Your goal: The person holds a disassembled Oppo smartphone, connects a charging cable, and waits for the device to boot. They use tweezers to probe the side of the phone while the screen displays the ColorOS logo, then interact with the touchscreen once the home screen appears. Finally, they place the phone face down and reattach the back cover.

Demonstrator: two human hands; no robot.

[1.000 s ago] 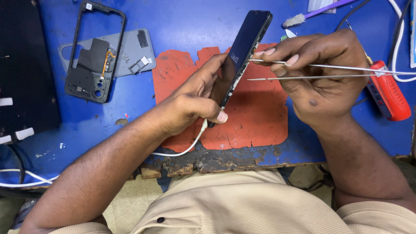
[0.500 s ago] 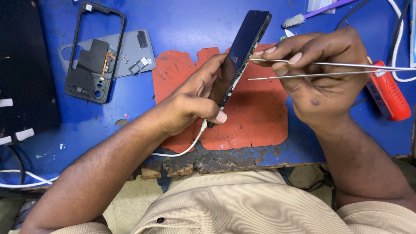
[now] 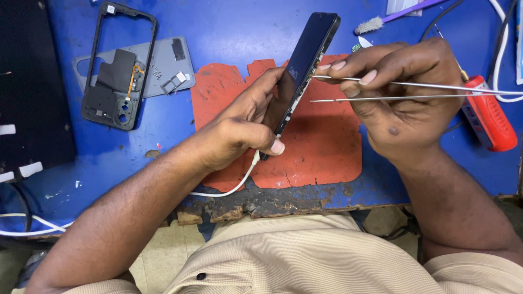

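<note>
My left hand (image 3: 245, 128) has the black phone (image 3: 305, 68) gripped from the side — thumb along its lower edge, fingers wrapped behind it — and I'm holding it tilted up on edge above the orange mat (image 3: 321, 147), its top end pointing away from me. A white cable (image 3: 239, 182) runs out of its bottom end, just under my thumb, and loops back across the worn table edge toward me.

My right hand (image 3: 403, 100) is pinched on the metal tweezers (image 3: 414, 91) — thumb and forefinger pressed together near the tips, the two long arms sticking out to the right. The tips sit right against the phone's exposed side edge; whether they're holding anything there I can't tell, it's too small to see.

Beyond my right knuckles lies a red-handled screwdriver (image 3: 487, 117) on the blue table (image 3: 229, 30), and a small brush (image 3: 373, 24) with a purple handle lies near the phone's top. Off to the left, well apart from my hands, a black phone frame (image 3: 117, 65) rests over a grey back cover (image 3: 169, 68).
</note>
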